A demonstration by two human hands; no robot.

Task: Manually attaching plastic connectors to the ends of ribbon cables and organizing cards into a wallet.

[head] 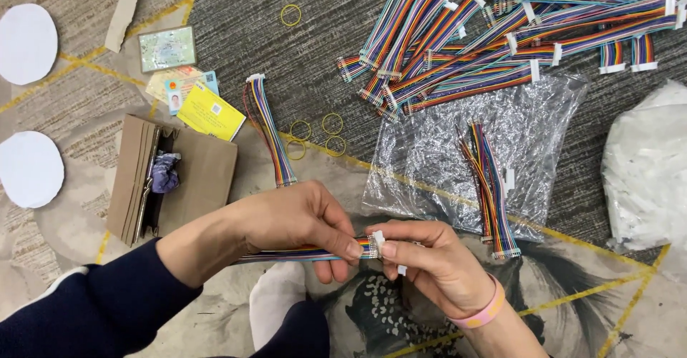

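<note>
Hands are meeting low in the frame over a patterned floor (343, 28). The left hand (293, 218) is pinching a rainbow cable (286, 255) near its end; the right hand (429, 258), wearing a pink wristband (481, 313), is gripping the white connector (377, 242) at the cable's tip. Fingers are hiding most of that connector, and the cable's far end is disappearing under the left forearm. Another cable (268, 125) is lying just above the hands, a bundle (490, 186) is resting on a clear bag (529, 114), and a pile (486, 28) is running off the top edge. Yellow bands (315, 132) are lying near the loose cable.
</note>
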